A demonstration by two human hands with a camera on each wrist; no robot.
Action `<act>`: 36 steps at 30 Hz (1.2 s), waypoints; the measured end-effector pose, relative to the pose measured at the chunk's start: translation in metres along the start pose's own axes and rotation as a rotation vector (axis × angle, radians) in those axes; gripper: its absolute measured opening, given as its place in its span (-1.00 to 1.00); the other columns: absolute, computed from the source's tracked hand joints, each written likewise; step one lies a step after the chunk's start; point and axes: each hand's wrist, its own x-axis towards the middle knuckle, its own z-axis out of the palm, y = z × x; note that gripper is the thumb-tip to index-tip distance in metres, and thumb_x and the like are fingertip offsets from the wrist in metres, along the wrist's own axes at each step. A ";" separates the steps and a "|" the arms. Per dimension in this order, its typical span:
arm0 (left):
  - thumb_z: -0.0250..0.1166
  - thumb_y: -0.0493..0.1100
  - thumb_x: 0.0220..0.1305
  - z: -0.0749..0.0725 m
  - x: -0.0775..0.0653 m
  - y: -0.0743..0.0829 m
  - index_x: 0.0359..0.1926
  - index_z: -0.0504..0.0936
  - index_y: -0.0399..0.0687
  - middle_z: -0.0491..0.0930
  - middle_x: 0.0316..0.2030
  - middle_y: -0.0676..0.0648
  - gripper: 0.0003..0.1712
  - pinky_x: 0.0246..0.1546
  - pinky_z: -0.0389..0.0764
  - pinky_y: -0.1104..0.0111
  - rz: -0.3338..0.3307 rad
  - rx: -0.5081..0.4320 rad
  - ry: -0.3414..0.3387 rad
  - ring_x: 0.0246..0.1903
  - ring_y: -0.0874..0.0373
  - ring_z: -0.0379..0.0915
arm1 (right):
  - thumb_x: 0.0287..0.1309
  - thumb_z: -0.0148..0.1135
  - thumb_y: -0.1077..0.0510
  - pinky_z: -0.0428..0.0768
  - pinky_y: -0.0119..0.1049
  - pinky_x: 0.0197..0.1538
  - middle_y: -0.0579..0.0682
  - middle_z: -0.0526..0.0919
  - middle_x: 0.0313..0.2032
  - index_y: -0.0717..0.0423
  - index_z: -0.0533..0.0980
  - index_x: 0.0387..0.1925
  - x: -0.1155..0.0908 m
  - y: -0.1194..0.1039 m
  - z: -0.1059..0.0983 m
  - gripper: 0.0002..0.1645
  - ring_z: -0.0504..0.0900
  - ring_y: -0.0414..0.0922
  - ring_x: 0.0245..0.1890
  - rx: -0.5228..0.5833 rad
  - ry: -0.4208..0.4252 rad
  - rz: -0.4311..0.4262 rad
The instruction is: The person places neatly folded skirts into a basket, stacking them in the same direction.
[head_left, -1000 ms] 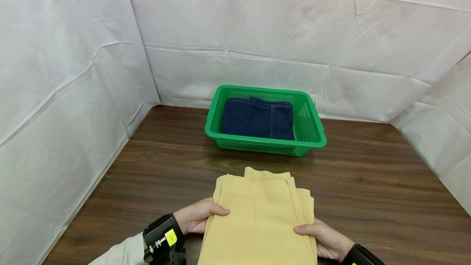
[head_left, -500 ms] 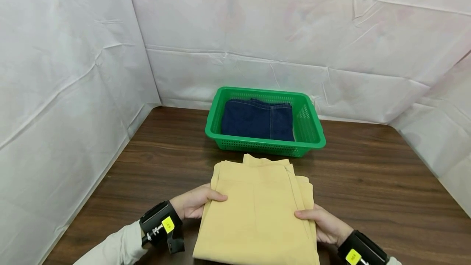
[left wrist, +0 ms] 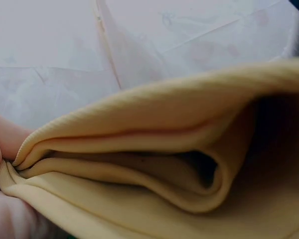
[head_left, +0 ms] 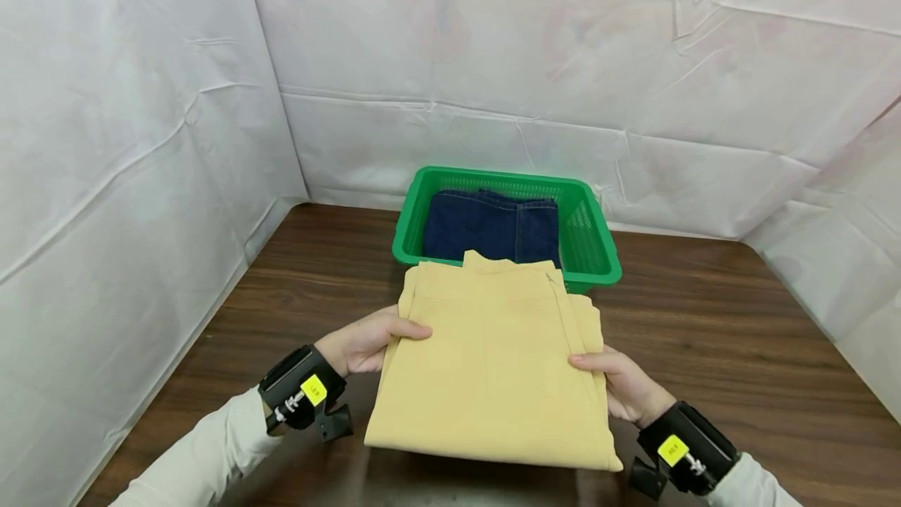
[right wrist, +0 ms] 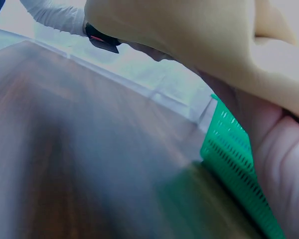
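Note:
Between both hands hangs a folded piece of yellow clothing (head_left: 486,366), raised over the table. My left hand (head_left: 369,341) grips its left edge, thumb on top and fingers underneath. On the opposite edge, my right hand (head_left: 626,386) pinches it the same way. In the left wrist view the yellow cloth (left wrist: 139,109) shows its stacked layers, squeezed at the left by the fingers. The far edge of the cloth overlaps the front rim of a green basket (head_left: 598,233) in the head view. Folded dark blue denim (head_left: 493,227) lies inside that basket, toward its left.
The basket stands on a dark wood-grain table (head_left: 296,272), near its back edge. White sheeting (head_left: 493,61) walls off the back and both sides. Right of the denim, the basket floor shows.
Both hands have lifted the folded yellow clothing and carried it forward, toward the basket. Its front fold now shows fully, and its far edge covers part of the basket's front.

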 end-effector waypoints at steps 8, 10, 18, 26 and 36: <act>-0.08 -0.35 0.33 -0.006 0.009 0.021 0.33 -0.14 -0.24 0.45 -0.03 -0.16 -0.36 -0.12 0.52 0.10 -0.005 0.047 0.023 -0.11 0.02 0.54 | 0.35 -0.56 0.40 0.43 -0.11 0.07 0.15 0.45 0.11 0.20 0.21 0.19 0.012 -0.021 -0.007 -0.49 0.45 0.02 0.10 -0.035 -0.026 0.010; -0.09 -0.36 0.33 -0.007 0.012 0.024 0.34 -0.15 -0.21 0.44 -0.03 -0.16 -0.37 -0.13 0.52 0.09 -0.010 0.050 0.030 -0.11 0.02 0.54 | 0.35 -0.55 0.40 0.43 -0.11 0.07 0.14 0.45 0.11 0.19 0.21 0.19 0.014 -0.024 -0.009 -0.50 0.45 0.02 0.10 -0.047 -0.024 0.010; -0.13 -0.37 0.34 -0.016 0.025 0.036 0.36 -0.18 -0.18 0.42 -0.02 -0.16 -0.36 -0.11 0.52 0.10 -0.013 0.076 0.047 -0.12 0.03 0.55 | 0.35 -0.58 0.39 0.45 -0.11 0.04 0.14 0.46 0.09 0.18 0.22 0.19 0.024 -0.041 -0.022 -0.48 0.47 0.02 0.08 -0.091 -0.002 0.024; -0.19 -0.36 0.39 -0.032 0.042 0.054 0.37 -0.16 -0.16 0.39 0.00 -0.17 -0.40 -0.11 0.53 0.13 0.006 0.064 0.025 -0.12 0.04 0.55 | 0.31 -0.75 0.40 0.42 -0.10 0.07 0.18 0.44 0.10 0.25 0.20 0.19 0.041 -0.058 -0.042 -0.39 0.45 0.05 0.10 -0.082 -0.044 -0.007; -0.22 -0.34 0.41 -0.047 0.062 0.072 0.37 -0.10 -0.24 0.46 -0.08 -0.12 -0.45 -0.13 0.55 0.16 -0.030 0.125 0.049 -0.17 0.08 0.57 | 0.33 -0.76 0.37 0.48 -0.12 0.03 0.16 0.49 0.03 0.27 0.25 0.12 0.053 -0.071 -0.057 -0.39 0.51 0.03 0.04 -0.105 0.031 0.009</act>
